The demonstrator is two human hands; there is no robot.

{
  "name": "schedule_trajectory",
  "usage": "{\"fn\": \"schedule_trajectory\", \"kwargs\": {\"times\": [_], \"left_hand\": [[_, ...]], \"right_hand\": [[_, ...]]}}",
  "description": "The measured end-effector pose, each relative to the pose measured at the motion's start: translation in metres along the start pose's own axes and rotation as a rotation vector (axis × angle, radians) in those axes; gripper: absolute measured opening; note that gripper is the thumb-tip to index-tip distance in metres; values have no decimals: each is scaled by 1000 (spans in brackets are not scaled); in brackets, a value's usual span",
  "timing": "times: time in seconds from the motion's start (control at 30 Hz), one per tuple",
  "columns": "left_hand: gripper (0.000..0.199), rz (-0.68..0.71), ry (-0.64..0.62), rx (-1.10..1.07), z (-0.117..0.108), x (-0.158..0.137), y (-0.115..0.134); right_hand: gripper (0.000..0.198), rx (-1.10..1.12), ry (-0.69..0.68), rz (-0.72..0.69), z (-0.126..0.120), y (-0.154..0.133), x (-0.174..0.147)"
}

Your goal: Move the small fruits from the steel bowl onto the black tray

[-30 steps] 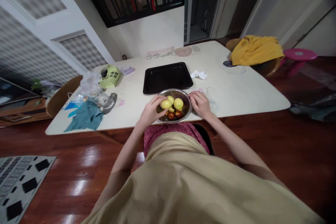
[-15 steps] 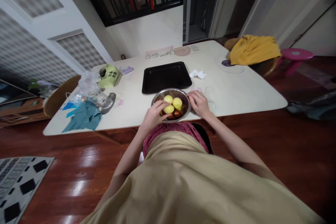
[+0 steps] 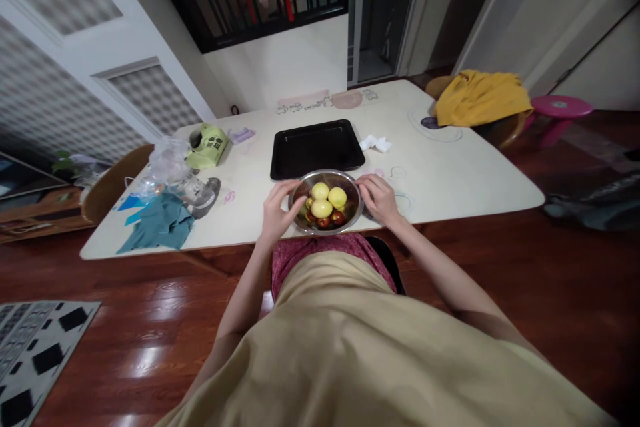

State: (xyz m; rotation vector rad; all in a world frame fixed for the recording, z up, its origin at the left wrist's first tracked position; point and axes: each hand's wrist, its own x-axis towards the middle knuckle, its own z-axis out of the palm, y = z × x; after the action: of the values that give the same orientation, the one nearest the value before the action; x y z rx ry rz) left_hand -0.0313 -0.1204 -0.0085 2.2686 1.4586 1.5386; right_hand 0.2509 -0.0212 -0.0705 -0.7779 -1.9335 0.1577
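Observation:
A shiny metal bowl (image 3: 357, 213) sits at the table's near edge. In it, three pale yellow round fruits (image 3: 321, 208) lie on top of several smaller, dark red, glossy round fruits (image 3: 338, 217); their exact kinds I cannot tell. My left hand (image 3: 278, 212) is at the bowl's left rim, thumb reaching over the edge and fingers along the outside. On the opposite side, my right hand (image 3: 379, 198) has its bent fingers closed on the rim. Just behind the bowl lies a black rectangular baking tray (image 3: 317, 149), with nothing on it.
To the left on the white table (image 3: 240, 213) are a teal cloth (image 3: 163, 221), clear plastic bags (image 3: 173, 160) and a light green bag (image 3: 207, 145). A crumpled white tissue (image 3: 376, 143) lies right of the tray. Yellow fabric (image 3: 483, 99) drapes a chair at the far right.
My left hand has let go of the yellow fruit and moved left, out of the bowl to its rim. My right hand stays at the right rim.

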Motion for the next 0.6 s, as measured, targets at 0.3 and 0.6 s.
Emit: {"fn": "schedule_trajectory", "kwargs": {"times": [0.3,0.6], "left_hand": [[39,-297,175,-95,18,-23,-63],[44,-152,10,-52,18,-19,-50]], "right_hand": [[35,-6,-11,4,0,0,-1],[35,-13,-18,-17,-2,-1,0]]}}
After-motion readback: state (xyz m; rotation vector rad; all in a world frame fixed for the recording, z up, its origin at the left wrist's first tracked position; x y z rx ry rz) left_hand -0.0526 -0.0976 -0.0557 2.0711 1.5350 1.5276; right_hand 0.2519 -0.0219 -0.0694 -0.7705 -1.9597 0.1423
